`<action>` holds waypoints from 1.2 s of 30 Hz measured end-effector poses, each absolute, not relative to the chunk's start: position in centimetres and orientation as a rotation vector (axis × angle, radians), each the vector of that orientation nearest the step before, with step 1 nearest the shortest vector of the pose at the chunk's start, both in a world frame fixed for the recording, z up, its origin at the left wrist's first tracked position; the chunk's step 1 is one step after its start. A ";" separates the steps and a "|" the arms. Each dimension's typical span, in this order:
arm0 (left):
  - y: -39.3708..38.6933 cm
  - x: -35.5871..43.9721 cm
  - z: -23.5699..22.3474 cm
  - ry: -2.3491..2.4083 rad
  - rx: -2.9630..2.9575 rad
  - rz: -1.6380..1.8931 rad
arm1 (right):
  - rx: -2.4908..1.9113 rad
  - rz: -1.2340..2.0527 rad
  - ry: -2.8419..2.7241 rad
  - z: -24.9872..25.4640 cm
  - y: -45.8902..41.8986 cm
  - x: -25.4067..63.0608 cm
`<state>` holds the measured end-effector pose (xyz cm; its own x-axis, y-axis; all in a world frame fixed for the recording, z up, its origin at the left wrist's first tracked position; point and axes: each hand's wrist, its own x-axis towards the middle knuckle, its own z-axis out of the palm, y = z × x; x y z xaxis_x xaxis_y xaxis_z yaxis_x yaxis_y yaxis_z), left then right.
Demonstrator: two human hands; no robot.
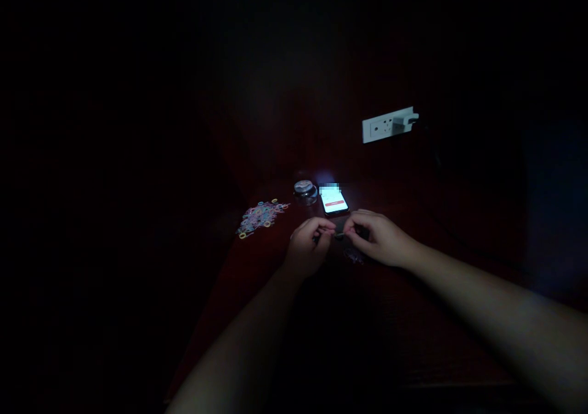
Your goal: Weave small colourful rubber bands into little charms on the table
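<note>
My left hand (311,242) is closed in a pinch on one end of a thin, yellowish piece (339,235). Facing it, my right hand (374,236) pinches near the other end, so the piece spans the small gap between my fingertips. Its exact kind is too small and dim to tell. Just below my fingers lies a little cluster of pale, thin pieces (353,255) on the dark red table (257,273). Off to the left sits a pile of small, many-coloured loop-shaped pieces (261,217), some yellow, pink and blue.
A phone (335,199) with a lit screen stands just beyond my hands. Beside it is a small, round clear container (305,191) with a lid. A white wall socket (387,125) with a plug in it is at the back right. The surroundings are very dark.
</note>
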<state>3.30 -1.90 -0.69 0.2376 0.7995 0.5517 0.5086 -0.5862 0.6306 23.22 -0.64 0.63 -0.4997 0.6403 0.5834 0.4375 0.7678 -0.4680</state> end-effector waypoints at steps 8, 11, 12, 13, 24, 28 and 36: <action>-2.1 3.6 -0.7 1.165 2.281 1.212 | -0.798 0.324 -2.175 0.3 -0.3 23.3; -2.0 3.8 -0.8 1.188 2.271 1.223 | -0.787 0.332 -2.172 0.3 -0.2 23.4; -2.0 3.8 -0.8 1.197 2.263 1.223 | -0.787 0.338 -2.171 0.2 -0.2 23.4; -2.0 3.8 -0.8 1.206 2.254 1.221 | -0.786 0.342 -2.169 0.2 -0.2 23.4; -1.8 3.9 -1.1 1.238 2.196 1.279 | -0.786 0.339 -2.174 0.1 0.0 23.4; -1.8 3.9 -1.1 1.245 2.205 1.288 | -0.794 0.348 -2.170 0.1 -0.1 23.4; -1.9 3.9 -1.0 1.189 2.221 1.286 | -0.793 0.361 -2.160 0.2 -0.3 23.2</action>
<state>3.94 -1.88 -1.01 0.2520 0.7839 0.5674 0.5040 -0.6069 0.6146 23.25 -0.29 0.17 -0.4924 0.6453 0.5840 0.4203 0.7639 -0.4897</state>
